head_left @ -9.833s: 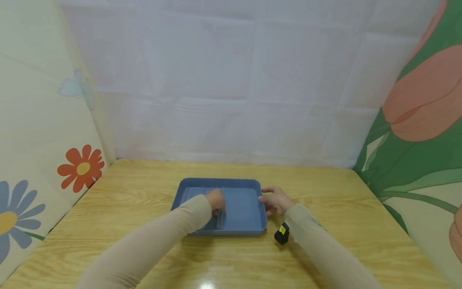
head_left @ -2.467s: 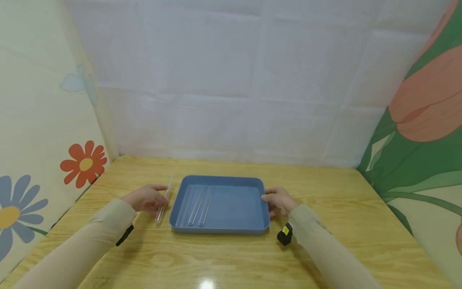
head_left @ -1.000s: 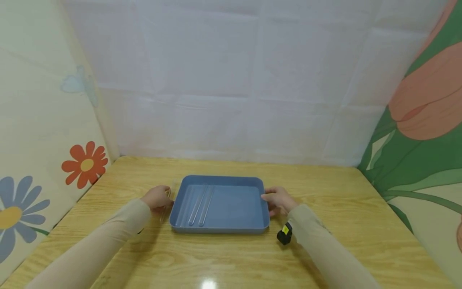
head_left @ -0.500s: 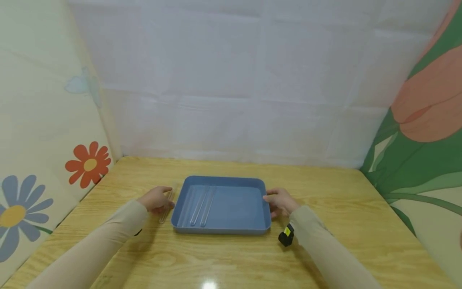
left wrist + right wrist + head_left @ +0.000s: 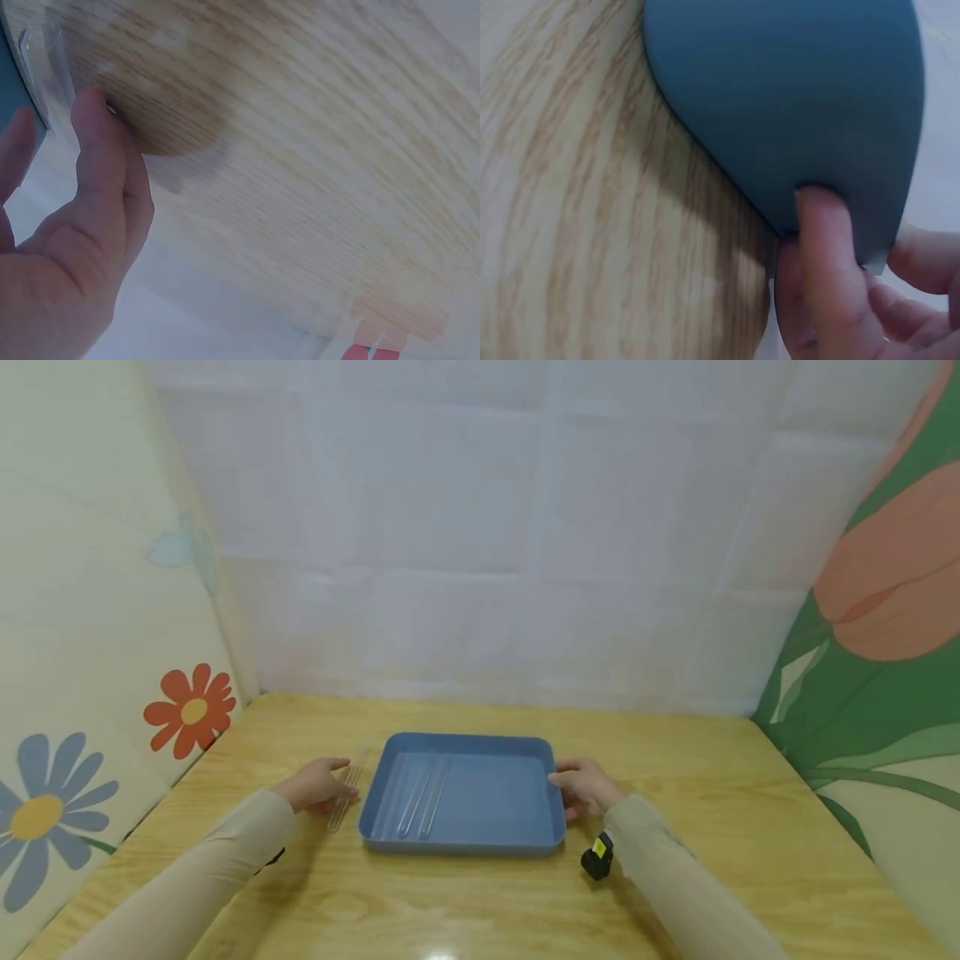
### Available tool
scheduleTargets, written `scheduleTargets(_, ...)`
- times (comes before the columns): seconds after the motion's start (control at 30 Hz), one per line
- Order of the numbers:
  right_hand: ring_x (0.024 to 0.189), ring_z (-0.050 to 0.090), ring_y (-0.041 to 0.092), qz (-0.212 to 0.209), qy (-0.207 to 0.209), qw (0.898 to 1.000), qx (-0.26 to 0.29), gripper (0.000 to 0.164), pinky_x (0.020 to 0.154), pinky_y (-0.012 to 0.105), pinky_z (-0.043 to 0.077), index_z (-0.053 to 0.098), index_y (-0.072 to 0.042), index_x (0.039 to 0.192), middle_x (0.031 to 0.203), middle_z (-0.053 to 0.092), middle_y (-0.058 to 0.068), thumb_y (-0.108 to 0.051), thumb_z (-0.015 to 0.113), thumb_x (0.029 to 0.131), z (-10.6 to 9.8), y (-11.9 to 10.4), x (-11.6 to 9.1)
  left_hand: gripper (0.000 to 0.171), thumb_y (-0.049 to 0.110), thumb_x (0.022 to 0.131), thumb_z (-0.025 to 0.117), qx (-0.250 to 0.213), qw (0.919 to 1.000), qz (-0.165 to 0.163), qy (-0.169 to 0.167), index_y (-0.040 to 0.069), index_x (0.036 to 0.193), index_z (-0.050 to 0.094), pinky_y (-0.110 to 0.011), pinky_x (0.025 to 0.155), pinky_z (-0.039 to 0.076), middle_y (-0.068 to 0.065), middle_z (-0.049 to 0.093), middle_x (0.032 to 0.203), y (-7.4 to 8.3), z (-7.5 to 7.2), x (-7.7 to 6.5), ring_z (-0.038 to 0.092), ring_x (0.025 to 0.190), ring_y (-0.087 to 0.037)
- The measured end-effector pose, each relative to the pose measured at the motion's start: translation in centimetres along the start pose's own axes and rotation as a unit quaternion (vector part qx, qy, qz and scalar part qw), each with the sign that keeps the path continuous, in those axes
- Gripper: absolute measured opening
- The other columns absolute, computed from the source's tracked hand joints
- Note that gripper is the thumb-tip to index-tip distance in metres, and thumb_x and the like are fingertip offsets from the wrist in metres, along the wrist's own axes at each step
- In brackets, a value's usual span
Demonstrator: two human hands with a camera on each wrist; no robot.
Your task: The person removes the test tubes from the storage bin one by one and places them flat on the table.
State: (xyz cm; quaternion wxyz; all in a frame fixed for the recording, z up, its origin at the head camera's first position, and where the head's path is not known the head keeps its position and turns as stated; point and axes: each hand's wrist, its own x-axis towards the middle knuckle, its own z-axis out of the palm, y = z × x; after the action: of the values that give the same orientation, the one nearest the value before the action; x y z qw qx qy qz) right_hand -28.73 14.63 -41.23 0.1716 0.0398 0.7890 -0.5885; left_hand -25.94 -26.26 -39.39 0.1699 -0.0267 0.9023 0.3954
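Note:
A clear, round-ended test tube (image 5: 342, 810) lies on the table just left of the blue tray (image 5: 495, 847). My left hand (image 5: 313, 783) is right beside it, thumb and fingers spread apart at its middle. In the left wrist view, the rounded end of the tube (image 5: 49, 67) shows past the fingertips. Inside the tray, two more clear test tubes (image 5: 412, 806) lie side by side, left of centre. My right hand (image 5: 587, 787) holds the tray's right wall, thumb over the rim and fingers against the outside, as the right wrist view shows.
The wooden table (image 5: 480, 910) ends at a white cloth backdrop (image 5: 480, 552). Patterned cloths with flowers stand on both sides. A black device with a yellow mark (image 5: 597, 857) sits at the right wrist.
Some ten seconds ago the left hand was inside the tray; later it brought a test tube to the table on the left. Lately its fingers have drawn slightly leftward. The right hand stays at the tray.

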Motion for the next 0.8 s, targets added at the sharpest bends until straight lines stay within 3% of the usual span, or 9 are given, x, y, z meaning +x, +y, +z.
scheduleTargets(0.3, 0.072, 0.063, 0.024, 0.001, -0.005, 1.000, 0.005, 0.044, 0.054, 0.034, 0.056, 0.042, 0.013, 0.136, 0.100, 0.064, 0.022, -0.005, 0.055, 0.098, 0.0, -0.1, -0.1, 0.066, 0.011, 0.096, 0.059, 0.009, 0.9997, 0.009, 0.020, -0.020, 0.142, 0.023, -0.025, 0.047, 0.042, -0.002, 0.046, 0.053, -0.2, -0.4, -1.0, 0.043, 0.045, -0.010)
scheduleTargets(0.6, 0.069, 0.064, 0.023, -0.007, -0.007, 1.000, 0.007, 0.041, 0.050, 0.033, 0.055, 0.045, 0.014, 0.133, 0.097, 0.066, 0.022, -0.003, 0.055, 0.098, 0.0, -0.1, -0.3, 0.063, 0.011, 0.099, 0.054, -0.036, 0.9991, 0.007, 0.023, -0.019, 0.142, 0.021, -0.023, 0.045, 0.029, 0.003, 0.030, 0.052, 0.0, -0.6, -2.0, 0.024, 0.046, -0.008)
scheduleTargets(0.7, 0.071, 0.064, 0.024, -0.008, -0.014, 1.000, 0.008, 0.041, 0.051, 0.035, 0.055, 0.044, 0.015, 0.134, 0.098, 0.066, 0.024, -0.002, 0.054, 0.098, 0.0, 0.1, -0.3, 0.063, 0.013, 0.098, 0.055, -0.015, 0.9992, 0.010, 0.037, -0.020, 0.142, 0.024, -0.026, 0.048, 0.039, -0.004, 0.042, 0.064, 0.5, -0.6, -2.6, 0.035, 0.051, -0.012)
scheduleTargets(0.8, 0.074, 0.064, 0.025, -0.004, -0.014, 1.000, 0.008, 0.043, 0.053, 0.036, 0.056, 0.043, 0.015, 0.136, 0.101, 0.065, 0.024, -0.003, 0.054, 0.098, -0.1, 0.1, -0.2, 0.063, 0.016, 0.098, 0.056, 0.007, 0.9987, 0.017, 0.047, -0.018, 0.142, 0.027, -0.032, 0.056, 0.048, -0.022, 0.055, 0.093, 1.2, -0.9, -3.0, 0.049, 0.064, -0.019)
